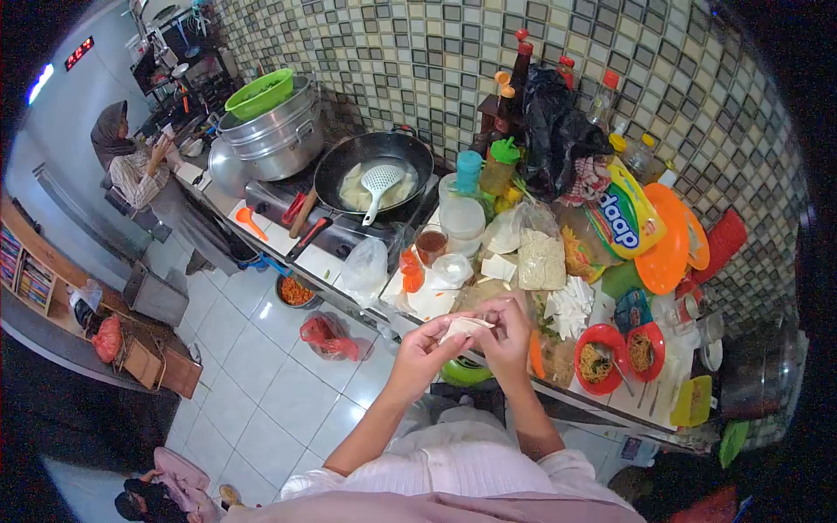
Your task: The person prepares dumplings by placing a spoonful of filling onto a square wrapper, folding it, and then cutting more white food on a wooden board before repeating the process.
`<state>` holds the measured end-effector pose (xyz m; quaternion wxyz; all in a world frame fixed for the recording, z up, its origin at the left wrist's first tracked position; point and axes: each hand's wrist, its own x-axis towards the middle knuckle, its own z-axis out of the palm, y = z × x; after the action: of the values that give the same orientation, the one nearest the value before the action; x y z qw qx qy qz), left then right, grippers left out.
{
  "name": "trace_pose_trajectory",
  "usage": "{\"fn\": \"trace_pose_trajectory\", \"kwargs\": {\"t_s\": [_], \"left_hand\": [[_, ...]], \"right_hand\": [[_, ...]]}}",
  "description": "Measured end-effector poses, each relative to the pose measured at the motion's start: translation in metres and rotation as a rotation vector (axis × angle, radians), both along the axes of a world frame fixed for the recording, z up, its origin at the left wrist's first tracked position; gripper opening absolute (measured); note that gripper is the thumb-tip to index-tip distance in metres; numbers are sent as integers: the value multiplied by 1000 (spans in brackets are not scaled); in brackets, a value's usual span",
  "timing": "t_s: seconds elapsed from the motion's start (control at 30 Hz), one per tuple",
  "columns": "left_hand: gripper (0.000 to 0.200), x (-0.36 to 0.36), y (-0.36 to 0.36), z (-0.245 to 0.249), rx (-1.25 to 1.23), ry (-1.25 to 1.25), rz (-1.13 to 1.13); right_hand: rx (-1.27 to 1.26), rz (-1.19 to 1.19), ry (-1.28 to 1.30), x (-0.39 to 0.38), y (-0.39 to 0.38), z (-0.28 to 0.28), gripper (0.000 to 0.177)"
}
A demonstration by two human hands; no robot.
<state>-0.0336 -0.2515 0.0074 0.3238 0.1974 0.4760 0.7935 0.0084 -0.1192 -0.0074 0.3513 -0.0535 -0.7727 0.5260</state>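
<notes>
In front of my chest, my left hand (422, 350) and my right hand (506, 338) pinch a small pale folded wrapper (466, 328) between thumbs and fingers. Whether it holds a filling cannot be made out. Beyond my hands on the counter lie a stack of white square sheets (499, 268) and a bag of pale crumbs or grains (541, 260). Right of my right hand is a pile of white folded pieces (571, 307). Two red bowls, one (600, 338) with a spoon, hold noodles.
A black wok (328, 179) with a white slotted spatula (382, 185) and pale pieces in liquid sits on the stove. Left of it stands a large steamer pot (281, 144). Bottles and bags line the tiled wall. One person (144, 174) stands at the far left; another (179, 488) is low down at bottom left.
</notes>
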Motion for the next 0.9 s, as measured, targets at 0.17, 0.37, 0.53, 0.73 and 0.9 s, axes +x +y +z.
{"fn": "trace_pose_trajectory", "kwargs": {"t_s": [0.17, 0.37, 0.53, 0.73, 0.9], "left_hand": [[29, -2, -6, -4, -68, 10, 111], [27, 0, -10, -3, -71, -18, 138], [29, 1, -5, -9, -109, 41, 104], [36, -4, -1, -12, -268, 285, 70], [36, -24, -5, -10, -400, 427, 32]], "right_hand": [[-324, 219, -29, -3, -7, -10, 20], [-507, 256, -81, -1, -16, -6, 16], [-512, 212, -93, 7, -9, -12, 14], [-51, 49, -109, 16, -2, 11, 23], [30, 69, -145, 7, -1, 13, 15]]}}
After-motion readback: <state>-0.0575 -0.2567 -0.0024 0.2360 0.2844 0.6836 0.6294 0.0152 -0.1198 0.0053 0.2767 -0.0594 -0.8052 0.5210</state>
